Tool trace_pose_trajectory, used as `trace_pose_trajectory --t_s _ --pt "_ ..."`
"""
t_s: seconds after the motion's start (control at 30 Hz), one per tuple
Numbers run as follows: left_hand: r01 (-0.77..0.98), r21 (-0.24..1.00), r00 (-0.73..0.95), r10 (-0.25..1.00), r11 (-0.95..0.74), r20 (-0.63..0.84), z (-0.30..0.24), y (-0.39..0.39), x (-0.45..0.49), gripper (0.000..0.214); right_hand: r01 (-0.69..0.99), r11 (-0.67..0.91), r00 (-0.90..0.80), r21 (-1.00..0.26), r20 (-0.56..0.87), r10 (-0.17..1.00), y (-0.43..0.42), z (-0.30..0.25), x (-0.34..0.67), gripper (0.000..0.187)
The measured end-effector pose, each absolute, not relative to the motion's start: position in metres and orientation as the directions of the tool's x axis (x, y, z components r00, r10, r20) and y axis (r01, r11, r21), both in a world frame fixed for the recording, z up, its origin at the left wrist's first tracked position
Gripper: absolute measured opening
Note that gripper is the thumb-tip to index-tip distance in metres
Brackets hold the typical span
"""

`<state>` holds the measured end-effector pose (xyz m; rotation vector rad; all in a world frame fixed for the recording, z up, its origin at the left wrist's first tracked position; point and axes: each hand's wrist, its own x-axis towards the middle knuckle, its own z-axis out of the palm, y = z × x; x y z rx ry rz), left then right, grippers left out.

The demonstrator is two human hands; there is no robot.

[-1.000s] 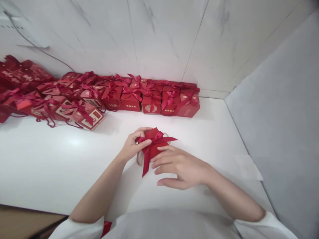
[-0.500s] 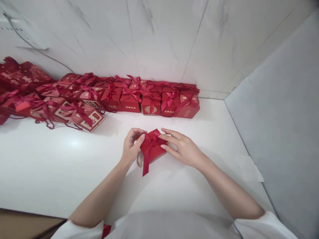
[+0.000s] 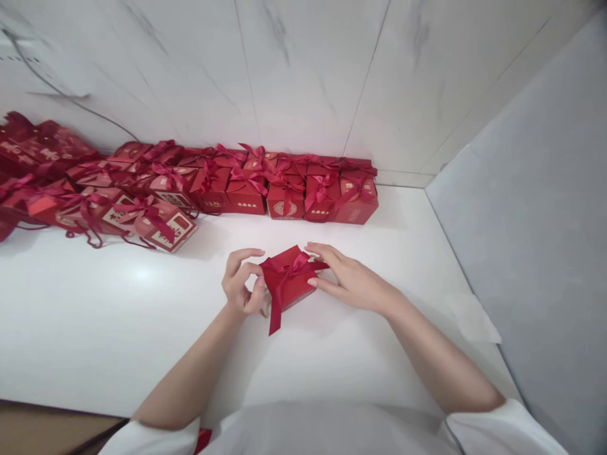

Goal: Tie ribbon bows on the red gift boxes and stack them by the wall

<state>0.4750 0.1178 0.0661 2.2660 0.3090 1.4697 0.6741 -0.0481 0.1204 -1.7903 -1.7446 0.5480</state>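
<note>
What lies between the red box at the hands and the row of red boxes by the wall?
Only bare white table separates the gift box from the row of boxes, as the head view shows.

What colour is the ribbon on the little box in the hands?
The ribbon is dark red, tied on a brighter red box. It shows best in the head view.

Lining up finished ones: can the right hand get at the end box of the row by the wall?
Probably yes. The right hand rests on the ribboned box, and only white table lies between it and the row's end box.
</note>
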Motion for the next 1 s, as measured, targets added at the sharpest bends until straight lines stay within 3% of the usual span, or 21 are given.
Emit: trace_pose_trajectory --t_s 0.1,0.2,0.5,0.77,1.0 --pt "0.084 0.367 0.362 0.372 -0.926 0.855 0.061 0.118 0.473 0.01 0.803 0.069 0.062 -0.593 0.199 0.978 -0.049 0.121 0.681 0.027" --pt "0.136 0.331 0.366 0.358 -0.934 0.859 0.058 0.117 0.473 0.011 0.824 0.11 0.041 -0.556 0.252 0.967 -0.052 0.126 0.686 0.018" --pt "0.109 0.263 0.409 0.285 -0.959 0.867 0.067 0.112 0.478 0.018 0.82 0.209 -0.037 -0.533 0.315 0.948 -0.058 0.137 0.687 0.024" --pt "0.123 0.21 0.401 0.242 -0.97 0.884 0.066 0.112 0.476 0.025 0.845 0.159 -0.061 -0.511 0.202 0.977 -0.052 0.126 0.682 0.04" --pt "0.216 0.229 0.355 0.295 -0.949 0.887 0.06 0.117 0.473 0.011 0.827 0.112 -0.056 -0.55 0.118 0.991 -0.052 0.12 0.679 0.051"
